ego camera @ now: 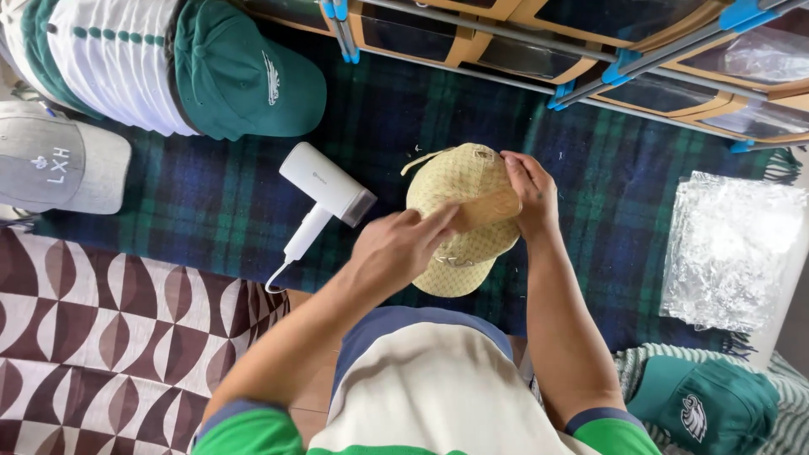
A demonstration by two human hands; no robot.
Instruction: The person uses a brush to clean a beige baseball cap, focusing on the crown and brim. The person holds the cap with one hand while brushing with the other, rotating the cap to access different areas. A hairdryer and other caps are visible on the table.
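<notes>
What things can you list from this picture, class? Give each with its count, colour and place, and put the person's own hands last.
Patterned beige baseball cap: one, beige, centre, held over the blanket.
White handheld hair dryer: one, white, left of the beige cap, lying on the blanket.
Dark plaid blanket: one, blue and green, under the dryer.
Green baseball caps: two, top left and bottom right.
Grey baseball cap: one, far left.
Stack of clear plastic bags: one, right.
Brown and white patterned mat: one, bottom left.
Left hand: one, on the beige cap.
Right hand: one, fingers gripping the cap's far edge.
</notes>
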